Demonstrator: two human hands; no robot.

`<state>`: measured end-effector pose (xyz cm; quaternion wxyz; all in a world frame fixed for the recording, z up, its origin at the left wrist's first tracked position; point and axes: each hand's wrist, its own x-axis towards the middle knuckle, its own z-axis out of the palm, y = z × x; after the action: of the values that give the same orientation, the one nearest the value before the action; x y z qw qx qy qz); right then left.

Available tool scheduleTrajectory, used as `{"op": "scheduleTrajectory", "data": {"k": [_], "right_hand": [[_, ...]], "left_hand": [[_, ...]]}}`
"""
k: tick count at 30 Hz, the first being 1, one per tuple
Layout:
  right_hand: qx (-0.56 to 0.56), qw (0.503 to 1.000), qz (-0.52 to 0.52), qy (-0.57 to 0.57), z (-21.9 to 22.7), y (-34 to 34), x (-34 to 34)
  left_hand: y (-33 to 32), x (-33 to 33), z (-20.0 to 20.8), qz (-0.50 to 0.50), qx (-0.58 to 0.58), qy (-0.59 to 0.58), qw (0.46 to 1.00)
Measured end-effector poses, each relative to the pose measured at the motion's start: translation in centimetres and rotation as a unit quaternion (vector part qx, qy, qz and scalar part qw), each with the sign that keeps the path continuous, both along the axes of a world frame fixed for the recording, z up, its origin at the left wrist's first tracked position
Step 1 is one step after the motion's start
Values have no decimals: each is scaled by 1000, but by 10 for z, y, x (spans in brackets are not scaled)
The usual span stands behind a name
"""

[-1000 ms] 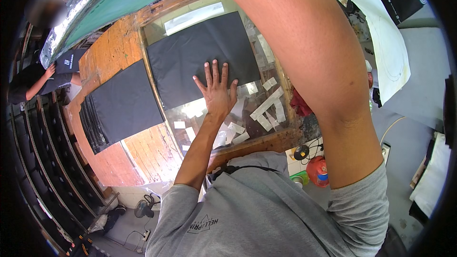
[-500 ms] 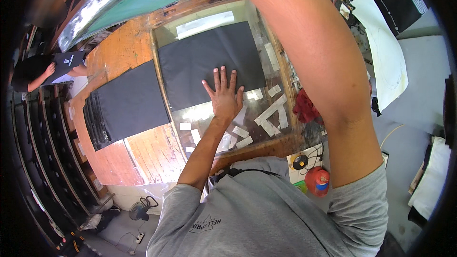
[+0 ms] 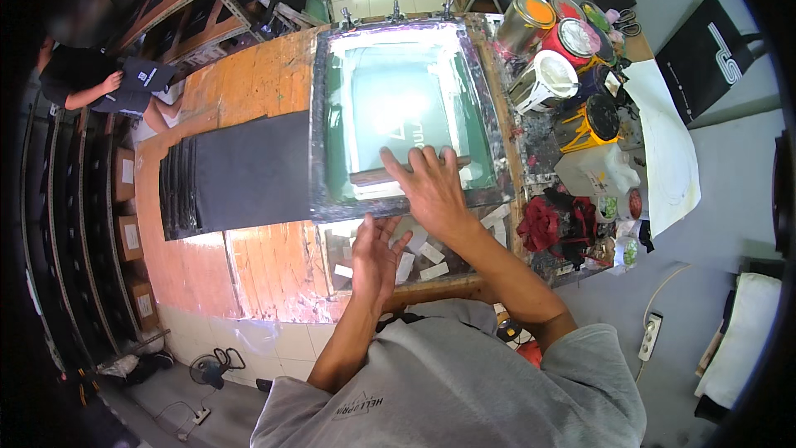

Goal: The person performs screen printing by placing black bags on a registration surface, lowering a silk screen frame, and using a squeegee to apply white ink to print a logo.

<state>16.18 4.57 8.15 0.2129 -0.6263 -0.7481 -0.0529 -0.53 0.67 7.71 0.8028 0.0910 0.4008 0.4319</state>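
A printing screen [image 3: 317, 141] with a dark, paint-stained frame and green mesh lies lowered on the table before me. Across the near part of its mesh rests a squeegee [image 3: 371, 175] with a brown wooden edge. My right hand [image 3: 439, 199] grips it from above, fingers bent over its top. Just at the screen's near edge is my left hand [image 3: 377, 257], palm turned up and fingers apart; whether its fingertips touch the frame I cannot tell. Left of the screen lies a stack of black fabric sheets [image 3: 249, 174]. The sheet under the screen is hidden.
Paint cans [image 3: 527, 21] and a white tub [image 3: 547, 81] crowd the table's right side, with a dark red cloth [image 3: 547, 224] nearer me. Clamps [image 3: 396, 10] stand at the screen's far edge. Another person [image 3: 79, 75] holds a black bag by the shelves at far left.
The raised screen has come down over the black sheet. My left hand has left the sheet for the frame's near edge; my right arm has lowered, its hand now on the squeegee.
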Motion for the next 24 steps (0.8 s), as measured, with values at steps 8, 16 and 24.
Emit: {"op": "scheduleTrajectory", "data": {"k": [8,16,24], "right_hand": [[-61,997,-16,43,-60,0,7],[-22,998,-19,58,-84,11,6],[28,998,-49,3,-92,163,55]], "left_hand": [[7,7,-75,-9,-123,99,987],[8,9,-69,-20,-119,116,986],[6,10,-67,0,-127,150,980]]}}
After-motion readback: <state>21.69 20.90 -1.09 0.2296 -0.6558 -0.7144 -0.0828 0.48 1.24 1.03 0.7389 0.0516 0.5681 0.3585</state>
